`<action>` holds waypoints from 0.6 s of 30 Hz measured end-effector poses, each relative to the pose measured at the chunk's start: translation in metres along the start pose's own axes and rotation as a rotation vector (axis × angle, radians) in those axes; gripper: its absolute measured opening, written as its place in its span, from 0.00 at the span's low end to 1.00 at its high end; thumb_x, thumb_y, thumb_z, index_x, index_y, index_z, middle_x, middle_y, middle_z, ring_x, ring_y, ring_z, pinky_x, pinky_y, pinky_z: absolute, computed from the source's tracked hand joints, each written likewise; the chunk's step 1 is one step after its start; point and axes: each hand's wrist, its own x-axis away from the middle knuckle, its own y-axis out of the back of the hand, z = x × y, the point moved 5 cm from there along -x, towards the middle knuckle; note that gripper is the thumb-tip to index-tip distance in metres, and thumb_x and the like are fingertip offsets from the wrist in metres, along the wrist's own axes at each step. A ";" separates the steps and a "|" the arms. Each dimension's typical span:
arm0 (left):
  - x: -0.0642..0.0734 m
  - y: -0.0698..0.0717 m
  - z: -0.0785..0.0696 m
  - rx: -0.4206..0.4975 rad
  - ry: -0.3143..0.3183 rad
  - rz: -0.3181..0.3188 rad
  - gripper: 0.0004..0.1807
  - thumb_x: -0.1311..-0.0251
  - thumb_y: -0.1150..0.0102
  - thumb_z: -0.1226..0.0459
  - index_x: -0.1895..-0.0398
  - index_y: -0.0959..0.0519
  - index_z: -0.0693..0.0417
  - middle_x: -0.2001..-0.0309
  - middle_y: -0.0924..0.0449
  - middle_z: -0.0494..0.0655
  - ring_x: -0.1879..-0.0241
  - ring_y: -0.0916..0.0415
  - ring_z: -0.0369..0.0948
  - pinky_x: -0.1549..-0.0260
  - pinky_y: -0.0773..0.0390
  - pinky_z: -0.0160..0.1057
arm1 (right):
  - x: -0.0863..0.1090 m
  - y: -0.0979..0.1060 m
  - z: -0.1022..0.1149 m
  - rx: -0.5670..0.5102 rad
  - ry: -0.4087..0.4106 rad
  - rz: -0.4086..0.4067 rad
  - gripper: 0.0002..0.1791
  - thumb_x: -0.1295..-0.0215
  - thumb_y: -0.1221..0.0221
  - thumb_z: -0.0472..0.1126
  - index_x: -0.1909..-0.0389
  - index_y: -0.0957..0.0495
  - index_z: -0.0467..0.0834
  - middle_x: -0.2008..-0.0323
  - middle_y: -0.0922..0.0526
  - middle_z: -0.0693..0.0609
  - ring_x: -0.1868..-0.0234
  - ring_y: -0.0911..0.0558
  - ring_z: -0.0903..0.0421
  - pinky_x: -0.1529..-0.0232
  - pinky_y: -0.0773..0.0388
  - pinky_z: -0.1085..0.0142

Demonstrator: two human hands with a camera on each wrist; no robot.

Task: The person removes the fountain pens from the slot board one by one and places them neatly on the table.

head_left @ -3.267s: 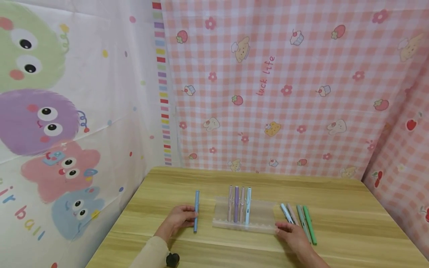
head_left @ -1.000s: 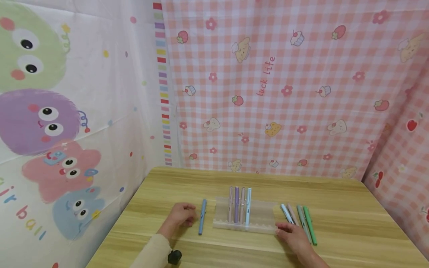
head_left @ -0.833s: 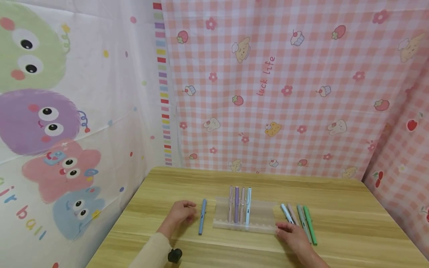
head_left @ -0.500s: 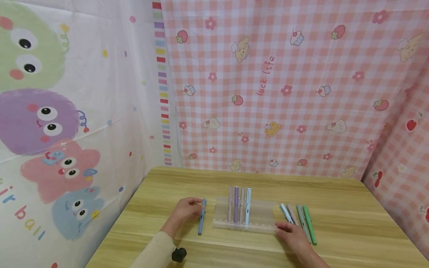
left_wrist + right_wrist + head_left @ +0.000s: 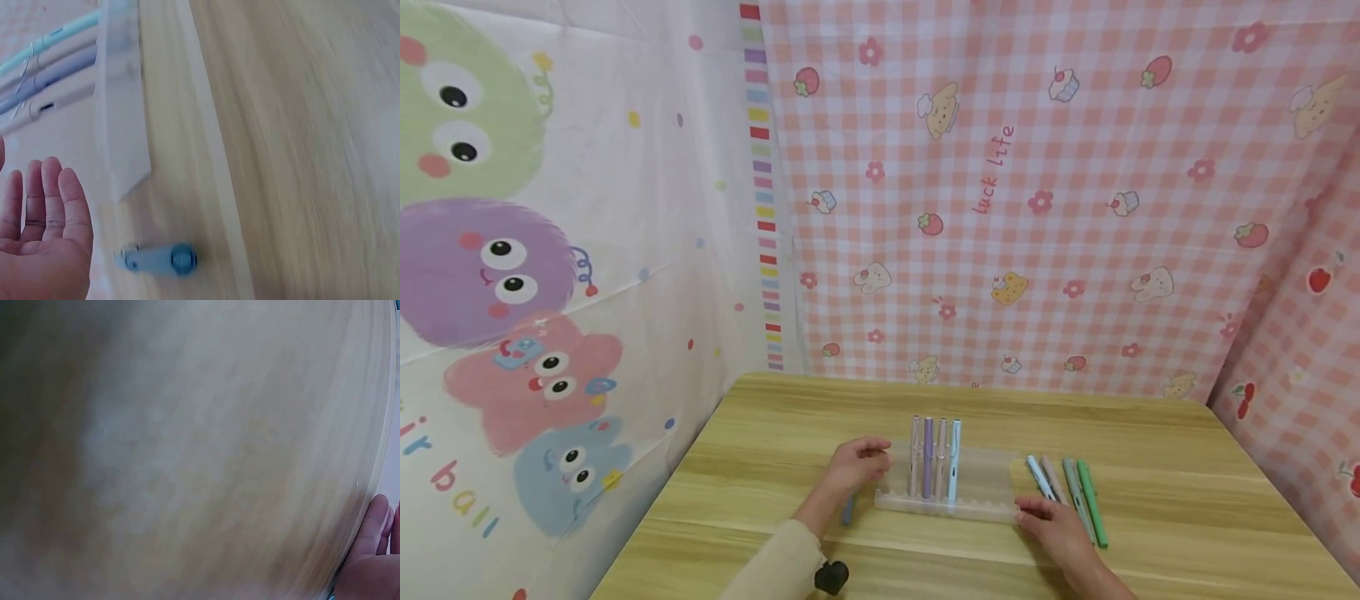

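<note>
"What is set between the left hand point(image 5: 859, 465) and the right hand point(image 5: 1054, 532)?"
"A translucent, notched rack point(image 5: 988, 477), lined with four pastel pens point(image 5: 928, 462)."
"Held?"
"Touched by straight right-hand fingers; the left hand is relaxed."

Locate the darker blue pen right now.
In the head view, the darker blue pen lies on the table just left of the clear pen stand, partly hidden by the left grip.

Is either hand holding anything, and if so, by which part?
The left hand holds nothing. The right hand is at the near right corner of the clear pen stand; whether it grips or only touches can't be told.
</note>
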 end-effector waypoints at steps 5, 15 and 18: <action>-0.004 -0.015 0.005 0.009 -0.022 -0.009 0.21 0.39 0.38 0.70 0.45 0.25 0.75 0.60 0.19 0.54 0.64 0.23 0.38 0.58 0.19 0.44 | 0.000 0.000 0.000 -0.001 0.002 -0.004 0.15 0.37 0.37 0.29 0.51 0.21 0.26 0.59 0.16 0.45 0.62 0.21 0.60 0.64 0.21 0.70; -0.010 -0.031 0.011 0.008 -0.038 -0.045 0.17 0.41 0.34 0.71 0.50 0.23 0.73 0.63 0.19 0.51 0.67 0.23 0.38 0.62 0.18 0.42 | 0.001 0.000 0.001 0.010 0.003 -0.004 0.15 0.36 0.38 0.29 0.51 0.21 0.26 0.58 0.16 0.45 0.62 0.22 0.60 0.64 0.22 0.70; -0.010 -0.034 0.010 0.001 -0.018 -0.057 0.16 0.42 0.33 0.70 0.52 0.21 0.70 0.63 0.19 0.50 0.67 0.23 0.39 0.64 0.18 0.39 | 0.000 0.000 0.001 0.003 0.003 -0.006 0.15 0.37 0.37 0.29 0.51 0.21 0.26 0.58 0.16 0.44 0.62 0.21 0.60 0.64 0.22 0.70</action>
